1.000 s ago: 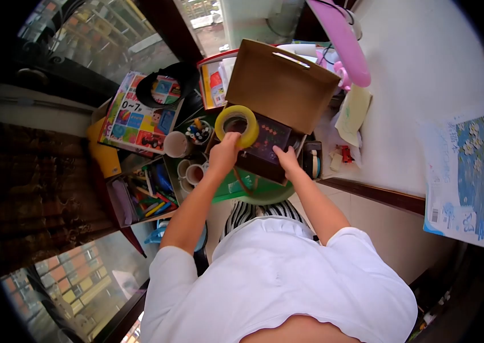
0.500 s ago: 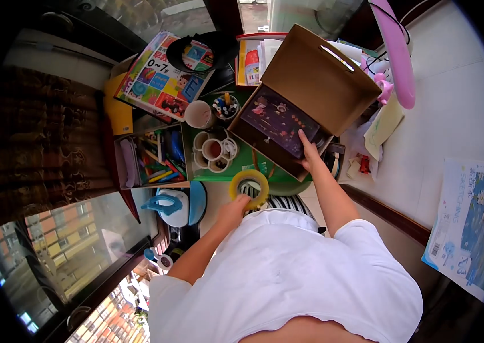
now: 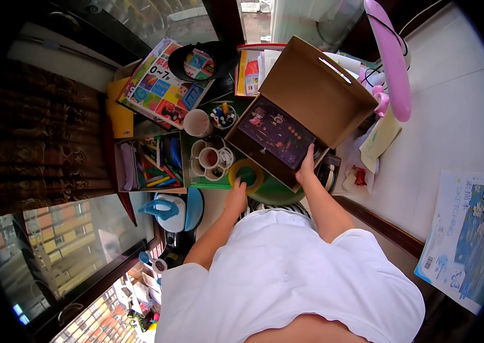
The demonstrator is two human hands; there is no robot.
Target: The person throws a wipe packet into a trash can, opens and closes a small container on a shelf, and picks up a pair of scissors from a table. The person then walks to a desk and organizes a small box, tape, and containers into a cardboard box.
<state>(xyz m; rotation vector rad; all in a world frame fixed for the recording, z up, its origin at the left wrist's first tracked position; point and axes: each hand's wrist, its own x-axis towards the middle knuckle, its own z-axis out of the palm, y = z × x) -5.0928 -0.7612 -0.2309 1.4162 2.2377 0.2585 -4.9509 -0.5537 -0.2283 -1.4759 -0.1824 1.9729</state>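
Observation:
My left hand (image 3: 236,199) grips the near left rim of a yellow tape roll (image 3: 259,176), held over the green desk mat (image 3: 279,193). To the right, an open brown cardboard box (image 3: 317,91) has its lid tipped back. Inside lies a dark purple flat box (image 3: 279,132) with small printed figures. My right hand (image 3: 306,168) is closed at its near right corner, one finger along the edge and the other fingers partly hidden. Left of the tape roll stands a white paint cup with several small compartments (image 3: 199,150).
A pen holder (image 3: 223,116) and white cup (image 3: 197,123) stand behind. Left are a tray of markers (image 3: 153,162) and a children's book (image 3: 165,83) under a black round-framed object (image 3: 187,52). A pink lamp (image 3: 393,63) and sketch pad (image 3: 464,240) are at right.
My left hand has moved the tape roll slightly forward, over the mat's edge. My right hand has shifted from the purple box's top to its near right corner. The view has shifted slightly.

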